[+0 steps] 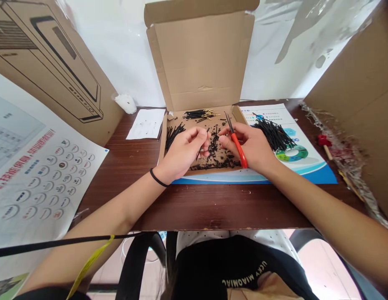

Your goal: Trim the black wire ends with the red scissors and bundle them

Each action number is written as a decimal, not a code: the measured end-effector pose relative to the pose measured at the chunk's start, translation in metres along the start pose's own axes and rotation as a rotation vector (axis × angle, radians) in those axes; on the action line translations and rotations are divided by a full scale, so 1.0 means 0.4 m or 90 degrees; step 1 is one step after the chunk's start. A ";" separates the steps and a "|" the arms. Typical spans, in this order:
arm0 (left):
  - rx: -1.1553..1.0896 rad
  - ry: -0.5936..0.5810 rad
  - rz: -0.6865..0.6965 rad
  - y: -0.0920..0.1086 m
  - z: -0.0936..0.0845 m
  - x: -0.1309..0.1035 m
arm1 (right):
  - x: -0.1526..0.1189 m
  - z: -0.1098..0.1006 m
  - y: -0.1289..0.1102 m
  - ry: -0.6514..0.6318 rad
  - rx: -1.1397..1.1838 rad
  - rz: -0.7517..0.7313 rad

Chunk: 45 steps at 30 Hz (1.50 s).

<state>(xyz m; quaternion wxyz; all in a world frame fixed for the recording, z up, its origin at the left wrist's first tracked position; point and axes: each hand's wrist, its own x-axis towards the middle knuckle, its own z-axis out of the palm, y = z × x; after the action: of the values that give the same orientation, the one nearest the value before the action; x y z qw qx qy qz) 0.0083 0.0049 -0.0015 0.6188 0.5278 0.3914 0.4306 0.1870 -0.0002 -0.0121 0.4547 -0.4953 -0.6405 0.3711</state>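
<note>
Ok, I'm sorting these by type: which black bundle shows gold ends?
The far bundle, at the back of the box. The left bundle in the box and the right bundle on the poster show only black.

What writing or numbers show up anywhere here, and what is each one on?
"UCKY MIAOMIA", then an unclear last letter: pale, upside down, on the black cloth over the lap.
Too small or blurred to read:
the red heading and ringed logos on the left poster;
the print on the blue-edged sheet;
the marks on the white paper;
the small marks on the left carton.
</note>
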 end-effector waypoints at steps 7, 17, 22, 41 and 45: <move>-0.007 -0.019 -0.059 0.002 0.011 -0.008 | 0.004 0.005 -0.010 -0.001 0.137 -0.024; 0.077 -0.006 -0.068 0.010 -0.005 -0.006 | 0.017 -0.005 0.009 0.032 0.016 -0.012; 0.009 0.088 -0.006 0.019 -0.005 0.001 | 0.021 -0.026 0.009 0.029 -0.279 -0.042; 0.549 0.073 0.223 0.013 -0.014 -0.014 | 0.013 -0.029 -0.004 0.016 -0.429 -0.169; 0.677 0.055 0.292 0.011 -0.010 -0.020 | 0.012 -0.033 -0.024 -0.086 -0.245 -0.115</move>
<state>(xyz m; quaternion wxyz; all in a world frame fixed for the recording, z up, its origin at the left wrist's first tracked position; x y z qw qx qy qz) 0.0012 -0.0009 0.0026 0.1430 0.8194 0.4542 0.3190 0.1962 0.0027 0.0021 0.3390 -0.4876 -0.7705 0.2318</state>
